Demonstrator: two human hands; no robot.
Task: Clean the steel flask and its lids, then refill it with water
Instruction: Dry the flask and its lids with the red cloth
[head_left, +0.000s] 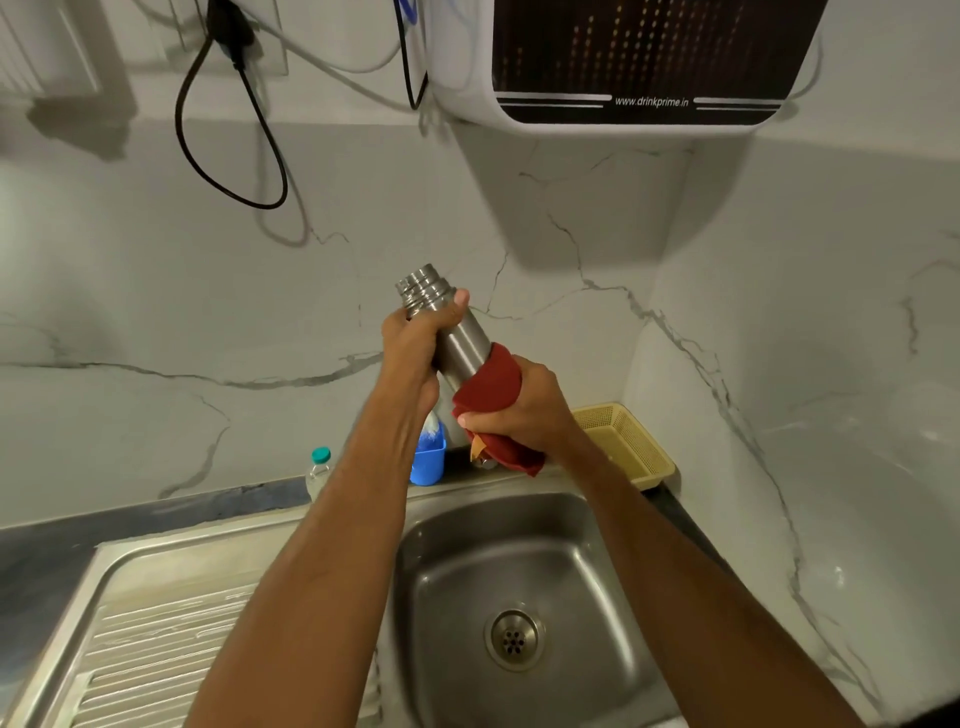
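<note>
The steel flask (460, 340) is held up above the sink, tilted with its open threaded neck pointing up and left. My left hand (415, 348) grips it just below the neck. My right hand (524, 410) grips a red cloth (491, 389) wrapped round the flask's lower part, which the cloth hides. No lid is on the flask, and I see no lids anywhere.
Below lies a steel sink (613, 566) with a drain (513, 639) and a ribbed drainboard (145, 634) to its left. A blue holder (431, 462), a small bottle with a teal cap (319, 467) and a yellow basket (631, 441) stand behind it. A water purifier (623, 62) hangs on the wall.
</note>
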